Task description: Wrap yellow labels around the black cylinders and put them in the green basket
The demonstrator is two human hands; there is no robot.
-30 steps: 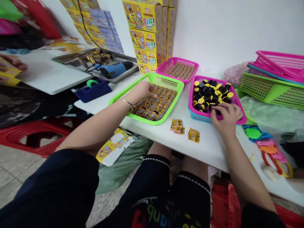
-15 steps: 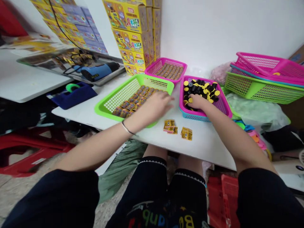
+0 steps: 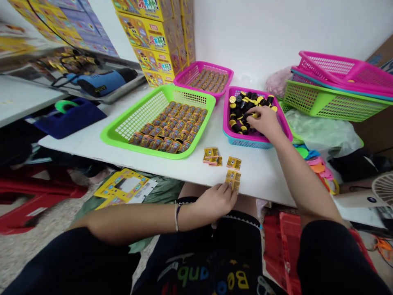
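My left hand [image 3: 216, 200] is at the table's front edge, closed on a yellow printed label [image 3: 233, 177]. Its fingertips cover the label's lower end. Beyond it lie a small yellow label [image 3: 234, 163] and a little pile of similar labels [image 3: 211, 156]. My right hand [image 3: 264, 122] reaches over the pink basket [image 3: 284, 126] of small black cups with yellow ends [image 3: 236, 112]. Thumb and forefinger pinch what looks like a black cup, partly hidden by the fingers. Left of this, a green basket [image 3: 115, 137] holds rows of cups wrapped in printed labels [image 3: 172, 127].
A second pink basket [image 3: 227, 78] of wrapped pieces stands behind, beside stacked yellow boxes [image 3: 153, 37]. At left are a blue heat gun [image 3: 98, 83] on a metal tray and a tape dispenser [image 3: 69, 119]. Stacked baskets [image 3: 325, 100] and a fan [image 3: 382, 188] are at right.
My left hand has moved from over the green basket to the table's front edge and taken a label. My right hand has risen slightly among the black cups. The view has shifted.
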